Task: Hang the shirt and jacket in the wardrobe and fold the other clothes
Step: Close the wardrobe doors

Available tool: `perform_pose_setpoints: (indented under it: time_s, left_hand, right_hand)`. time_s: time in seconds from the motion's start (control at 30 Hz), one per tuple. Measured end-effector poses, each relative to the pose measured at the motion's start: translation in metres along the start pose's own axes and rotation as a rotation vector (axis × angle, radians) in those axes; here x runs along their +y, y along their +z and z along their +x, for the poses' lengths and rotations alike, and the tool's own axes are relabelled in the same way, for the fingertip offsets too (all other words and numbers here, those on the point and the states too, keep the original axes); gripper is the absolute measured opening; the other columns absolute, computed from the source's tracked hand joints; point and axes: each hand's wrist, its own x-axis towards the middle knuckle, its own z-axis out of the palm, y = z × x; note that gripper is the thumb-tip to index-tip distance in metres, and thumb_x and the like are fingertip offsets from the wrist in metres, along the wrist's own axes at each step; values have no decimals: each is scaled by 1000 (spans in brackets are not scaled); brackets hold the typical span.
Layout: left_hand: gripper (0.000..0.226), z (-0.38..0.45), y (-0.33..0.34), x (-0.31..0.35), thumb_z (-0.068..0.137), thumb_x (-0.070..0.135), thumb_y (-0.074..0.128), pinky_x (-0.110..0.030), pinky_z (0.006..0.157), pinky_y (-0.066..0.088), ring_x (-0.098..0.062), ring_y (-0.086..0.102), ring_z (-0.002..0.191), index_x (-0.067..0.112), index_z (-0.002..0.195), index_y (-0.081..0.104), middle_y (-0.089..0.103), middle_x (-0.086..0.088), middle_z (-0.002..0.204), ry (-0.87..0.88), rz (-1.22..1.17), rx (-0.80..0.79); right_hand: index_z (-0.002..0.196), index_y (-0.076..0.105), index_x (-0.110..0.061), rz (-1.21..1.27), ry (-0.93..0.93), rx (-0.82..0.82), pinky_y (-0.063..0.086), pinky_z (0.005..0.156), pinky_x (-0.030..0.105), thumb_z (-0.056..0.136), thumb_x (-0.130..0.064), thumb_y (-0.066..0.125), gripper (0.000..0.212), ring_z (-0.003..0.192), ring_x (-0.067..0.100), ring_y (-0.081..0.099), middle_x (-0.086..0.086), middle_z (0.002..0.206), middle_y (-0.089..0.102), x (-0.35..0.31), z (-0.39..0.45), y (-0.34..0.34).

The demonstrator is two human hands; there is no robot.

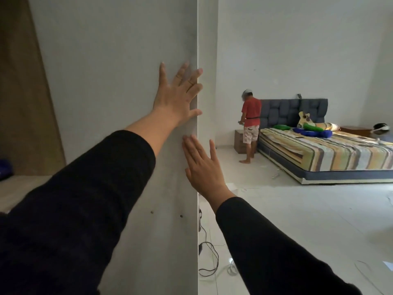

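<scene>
A pale bedroom with white walls and a glossy white tiled floor (pixel 297 220) is filling the view, and close in front a tall grey wardrobe door (pixel 119 81) is standing with its narrow edge facing the camera. The left hand (pixel 178 96) is lying flat on the door's broad face, fingers spread wide apart and gripping nothing, with the thumb and fingertips reaching the door's edge. The right hand (pixel 202 167) is resting lower down, open too, its fingers touching the same edge from the room side. Both arms are wearing black sleeves (pixel 85 209). No shirt, jacket or other loose clothes are showing anywhere near the hands. To the left of the door a brown panel (pixel 23 92) is leaning into shadow, and something blue (pixel 5 169) is peeking in at the frame's edge. Black cables (pixel 209 252) are trailing on the floor just past the door's foot. Well apart, across the room, a bed (pixel 331 154) with a striped sheet and a padded grey headboard (pixel 293 111) is carrying a guitar (pixel 305 119) and green and blue cushions, while a person (pixel 251 124) in a red top is standing beside a small bedside cabinet (pixel 239 143), back turned.
</scene>
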Motion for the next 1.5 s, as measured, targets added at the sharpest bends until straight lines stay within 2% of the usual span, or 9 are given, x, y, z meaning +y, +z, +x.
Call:
perform_pose_setpoints:
  time_s: [0.13, 0.23, 0.4, 0.53, 0.7, 0.93, 1.23, 1.4, 1.5]
  left_hand:
    - [68, 19, 29, 1, 90, 67, 26, -68, 106, -2, -25, -20, 144, 36, 148, 13, -20, -1, 157, 25, -108, 15]
    - [67, 34, 53, -4, 88, 66, 33, -69, 105, -3, -26, -21, 144, 40, 147, 13, -21, -4, 157, 45, -181, 20]
    - [80, 62, 93, 0, 90, 63, 33, -68, 106, 0, -23, -20, 144, 33, 149, -11, -23, -2, 156, 33, -212, 15]
    - [84, 75, 127, -2, 94, 57, 31, -67, 107, 0, -21, -20, 144, 18, 148, -19, -24, -2, 156, -20, -215, -10]
    - [82, 84, 164, -15, 95, 53, 30, -67, 107, -1, -22, -20, 144, 14, 148, -18, -24, -4, 156, -44, -205, -11]
    - [83, 93, 183, -18, 94, 57, 28, -66, 107, -6, -22, -21, 144, 14, 148, -19, -24, -4, 156, -11, -179, 52]
    - [83, 91, 187, -22, 93, 58, 30, -61, 109, -9, -19, -20, 144, 17, 148, -17, -22, 0, 157, -2, -193, 64]
    - [80, 88, 180, -26, 95, 53, 30, -59, 110, -11, -17, -20, 144, 17, 148, -18, -23, 1, 156, -3, -208, 28]
    - [76, 84, 171, -26, 98, 49, 29, -57, 111, -10, -16, -17, 145, 15, 149, -16, -20, 1, 157, -17, -267, 14]
  right_hand:
    - [143, 40, -13, -24, 21, -29, 22, 112, 53, 79, -36, 66, 73, 142, 18, 31, 2, 153, 34, 8, 11, 27]
    - [145, 38, -13, -45, 9, -56, 13, 114, 56, 80, -36, 65, 74, 142, 19, 29, 3, 154, 32, 13, 25, 47]
    - [145, 37, -14, -70, 61, -136, 17, 112, 54, 78, -41, 66, 78, 143, 19, 27, 3, 155, 30, 7, 51, 73]
    - [150, 22, -13, -27, 60, -239, 2, 112, 52, 86, -43, 59, 80, 147, 22, 12, 4, 159, 15, -1, 68, 95]
    - [152, 2, -14, 42, 52, -324, -13, 108, 50, 94, -42, 48, 79, 148, 22, -5, 3, 160, -5, -14, 88, 119]
    - [148, 27, -9, 18, 131, -223, 11, 110, 50, 80, -45, 67, 87, 144, 23, 24, 8, 156, 24, -27, 94, 151]
    - [146, 32, -9, -7, 130, -203, 15, 108, 52, 73, -50, 73, 93, 142, 24, 29, 8, 154, 30, -26, 93, 151]
    - [148, 26, -10, 14, 136, -226, 11, 110, 53, 76, -54, 68, 95, 144, 23, 22, 6, 156, 24, -24, 92, 143]
    - [150, 16, -11, 39, 100, -232, 1, 110, 52, 82, -54, 61, 93, 144, 22, 4, 5, 159, 14, -20, 95, 136]
